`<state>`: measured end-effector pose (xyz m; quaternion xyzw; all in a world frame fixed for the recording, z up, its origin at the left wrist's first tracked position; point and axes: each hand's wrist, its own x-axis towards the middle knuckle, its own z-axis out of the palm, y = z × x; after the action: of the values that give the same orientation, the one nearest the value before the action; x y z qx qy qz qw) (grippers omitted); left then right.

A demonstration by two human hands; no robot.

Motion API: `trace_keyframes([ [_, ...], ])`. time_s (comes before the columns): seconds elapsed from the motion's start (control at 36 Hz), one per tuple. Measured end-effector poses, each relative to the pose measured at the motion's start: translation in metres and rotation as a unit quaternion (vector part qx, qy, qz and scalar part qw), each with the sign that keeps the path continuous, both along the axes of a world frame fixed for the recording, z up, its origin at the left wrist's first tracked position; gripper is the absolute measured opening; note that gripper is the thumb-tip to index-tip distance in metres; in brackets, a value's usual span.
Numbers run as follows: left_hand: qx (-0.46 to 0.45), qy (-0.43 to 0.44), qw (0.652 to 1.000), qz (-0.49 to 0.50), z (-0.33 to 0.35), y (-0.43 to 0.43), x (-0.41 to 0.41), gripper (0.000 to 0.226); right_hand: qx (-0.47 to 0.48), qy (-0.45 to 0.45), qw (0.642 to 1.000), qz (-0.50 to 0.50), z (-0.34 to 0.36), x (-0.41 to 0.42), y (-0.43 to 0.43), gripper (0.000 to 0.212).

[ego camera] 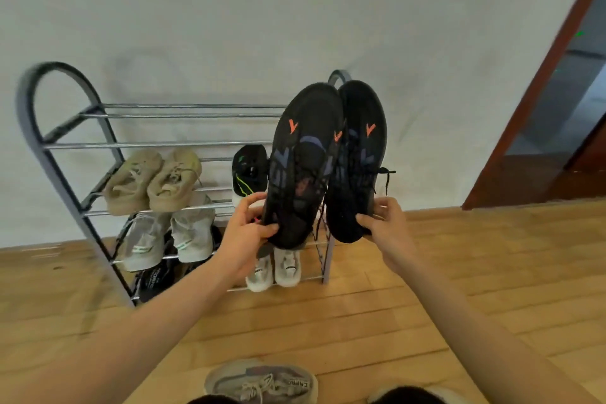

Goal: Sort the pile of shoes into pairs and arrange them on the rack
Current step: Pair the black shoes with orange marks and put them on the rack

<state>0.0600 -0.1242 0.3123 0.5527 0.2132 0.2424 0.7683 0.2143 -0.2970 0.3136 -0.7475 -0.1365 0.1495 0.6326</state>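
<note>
Wall [229,10] behind, shoe heels [292,220] in fingers [268,229]

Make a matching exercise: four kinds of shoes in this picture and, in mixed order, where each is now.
1. black shoes with orange marks
2. beige shoes
3. white shoes
4. grey shoe

A. on the floor, off the rack
B. on the lowest shelf
C. in the left hand and right hand
D. on the second shelf from the top

Pairs: 1-C, 2-D, 3-B, 4-A

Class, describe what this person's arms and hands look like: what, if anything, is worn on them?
Both are bare. The left hand and right hand wear no gloves, and no rings, watch or bracelet show. The left forearm and right forearm have no sleeve in view.
</note>
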Motion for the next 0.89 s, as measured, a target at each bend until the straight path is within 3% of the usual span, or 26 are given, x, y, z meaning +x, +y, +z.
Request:
trace_keyframes([
  [0.25,-0.016,-0.039,0.994,0.104,0.037,0.047,-0.015,0.050,-0.103,-0.076,0.990,0.065,0.060,-0.010,0.077,0.031],
  [0.5,0.013,-0.036,0.979,0.199,0.073,0.118,-0.037,0.049,-0.111,-0.103,0.980,0.131,0.103,-0.029,0.168,0.041],
  [0.75,0.026,0.047,0.969,0.240,0.108,0.193,-0.069,0.029,-0.087,0.000,0.977,0.197,0.130,-0.043,0.253,0.027],
  [0.89,0.010,0.101,0.960,0.260,0.116,0.229,-0.085,0.017,-0.079,0.048,0.965,0.245,0.134,-0.054,0.285,0.033],
])
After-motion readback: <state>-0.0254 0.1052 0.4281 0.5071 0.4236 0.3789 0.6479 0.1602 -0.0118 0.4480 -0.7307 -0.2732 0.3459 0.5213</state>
